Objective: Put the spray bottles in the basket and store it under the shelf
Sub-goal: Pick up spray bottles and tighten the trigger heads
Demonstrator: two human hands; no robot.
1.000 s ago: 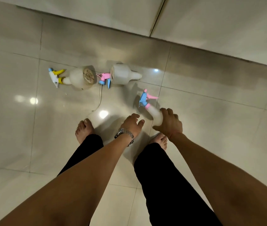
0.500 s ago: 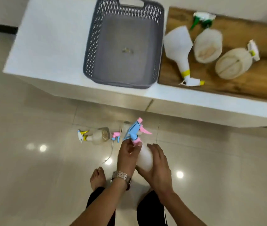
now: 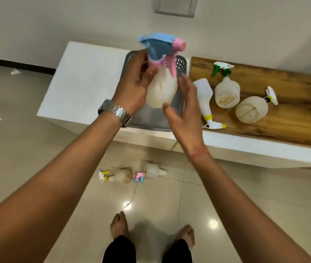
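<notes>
My left hand (image 3: 133,88) grips the neck of a white spray bottle (image 3: 161,90) with a blue and pink trigger head, held upright above the grey basket (image 3: 180,73). My right hand (image 3: 184,114) is open just right of the bottle's body, fingers apart, not clearly touching it. The basket sits on the white shelf top (image 3: 86,80) and is mostly hidden by my hands. Three more bottles lie on the wooden top: a yellow-trigger bottle (image 3: 205,99), a green-trigger bottle (image 3: 226,92) and a round bottle (image 3: 251,109). Two others lie on the floor: a yellow-headed bottle (image 3: 119,176) and a pink-headed bottle (image 3: 151,170).
The low shelf stands against a white wall, its wooden section (image 3: 283,118) to the right. My bare feet (image 3: 119,224) stand on glossy tiles. A thin tube (image 3: 133,192) lies on the floor near the bottles.
I picked the blue and pink bottle off the floor and raised it above the basket. My left hand took hold of its neck; my right hand came off the body and opened.
</notes>
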